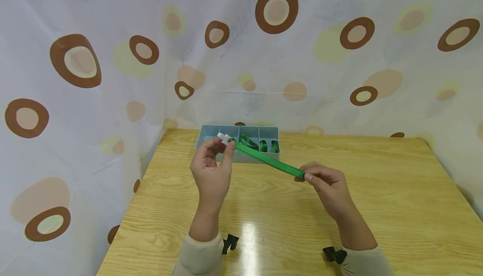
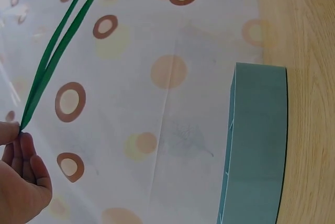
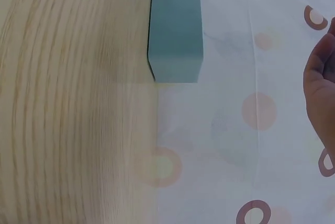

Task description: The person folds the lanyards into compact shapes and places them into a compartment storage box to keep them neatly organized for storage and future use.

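Observation:
A narrow green ribbon (image 1: 269, 160) is stretched between my two hands above the table, its right end lower than its left. My left hand (image 1: 213, 171) pinches the left end between thumb and fingers, beside a small white piece (image 1: 225, 138) whose kind I cannot make out. At the other end, my right hand (image 1: 326, 186) pinches the ribbon between thumb and fingers. In the left wrist view the ribbon (image 2: 52, 59) shows as two strands that meet at the left fingers. Only part of the right hand (image 3: 322, 93) appears in the right wrist view, without the ribbon.
Behind the left hand, a blue-green divided box (image 1: 268, 132) stands near the back of the wooden table (image 1: 286, 221). Looped green ribbons (image 1: 247, 141) lie in its right-hand compartments. A patterned curtain (image 1: 234, 62) hangs behind the table and along its left side.

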A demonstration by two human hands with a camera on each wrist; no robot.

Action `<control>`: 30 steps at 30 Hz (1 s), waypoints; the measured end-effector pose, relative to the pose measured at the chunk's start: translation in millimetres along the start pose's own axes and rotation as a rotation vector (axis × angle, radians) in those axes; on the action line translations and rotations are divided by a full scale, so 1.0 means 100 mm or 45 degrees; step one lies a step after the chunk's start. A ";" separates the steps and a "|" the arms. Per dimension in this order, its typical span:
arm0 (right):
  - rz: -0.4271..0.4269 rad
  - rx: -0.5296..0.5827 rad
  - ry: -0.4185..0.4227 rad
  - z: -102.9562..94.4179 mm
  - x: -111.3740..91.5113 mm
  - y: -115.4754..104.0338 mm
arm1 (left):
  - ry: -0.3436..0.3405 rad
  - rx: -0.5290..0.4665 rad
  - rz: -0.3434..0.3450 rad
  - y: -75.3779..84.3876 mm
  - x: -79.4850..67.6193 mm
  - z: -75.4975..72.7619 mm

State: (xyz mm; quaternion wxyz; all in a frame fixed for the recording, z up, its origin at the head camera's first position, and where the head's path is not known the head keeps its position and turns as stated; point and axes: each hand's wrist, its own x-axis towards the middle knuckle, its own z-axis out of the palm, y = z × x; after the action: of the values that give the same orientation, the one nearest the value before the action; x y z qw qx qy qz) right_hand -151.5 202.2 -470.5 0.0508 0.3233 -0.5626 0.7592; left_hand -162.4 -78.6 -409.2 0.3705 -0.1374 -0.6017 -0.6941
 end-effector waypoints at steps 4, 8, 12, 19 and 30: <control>-0.063 0.059 -0.005 -0.01 0.01 0.00 | 0.009 -0.012 0.008 0.01 0.00 0.00; -0.024 -0.003 0.024 -0.03 0.00 -0.01 | 0.017 -0.026 0.016 0.02 -0.01 -0.01; 0.116 -0.154 0.074 -0.06 -0.02 -0.02 | 0.001 -0.061 0.015 0.04 0.00 -0.01; 0.216 -0.314 0.088 -0.07 -0.02 0.00 | -0.076 -0.102 -0.016 0.06 -0.01 -0.04; 0.320 -0.421 0.047 -0.08 0.00 0.02 | -0.073 -0.112 -0.032 0.04 -0.01 -0.06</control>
State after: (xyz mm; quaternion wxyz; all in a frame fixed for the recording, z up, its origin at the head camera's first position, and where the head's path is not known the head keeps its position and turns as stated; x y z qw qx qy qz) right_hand -155.8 208.4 -474.0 0.0186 0.2237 -0.7145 0.6626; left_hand -157.4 -83.7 -408.0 0.3379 -0.1656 -0.5828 -0.7202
